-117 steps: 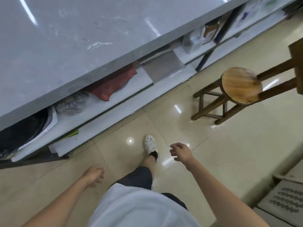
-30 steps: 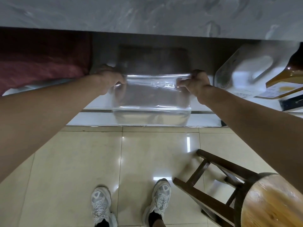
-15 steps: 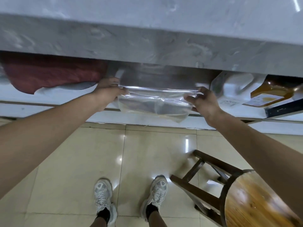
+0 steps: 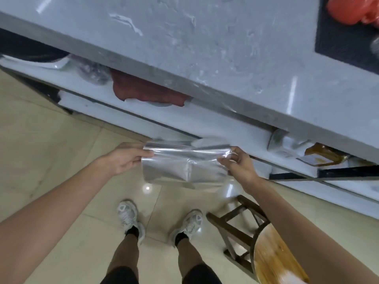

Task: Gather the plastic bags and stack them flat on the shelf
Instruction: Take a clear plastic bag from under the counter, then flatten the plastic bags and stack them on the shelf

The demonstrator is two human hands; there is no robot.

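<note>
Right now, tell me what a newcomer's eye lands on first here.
The clear bags, stretched between the left hand and right hand in the middle, above the floor. Behind them runs the grey counter, with a dark red bag on the shelf beneath. A wooden stool stands at lower right.

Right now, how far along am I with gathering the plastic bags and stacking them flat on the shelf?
Partly gathered, nothing visibly stacked. Your left hand and right hand each pinch an end of the clear plastic bags, held above the beige tiled floor in front of the white shelf. Left: lay them flat on it. Whether more bags remain elsewhere is unclear.
</note>
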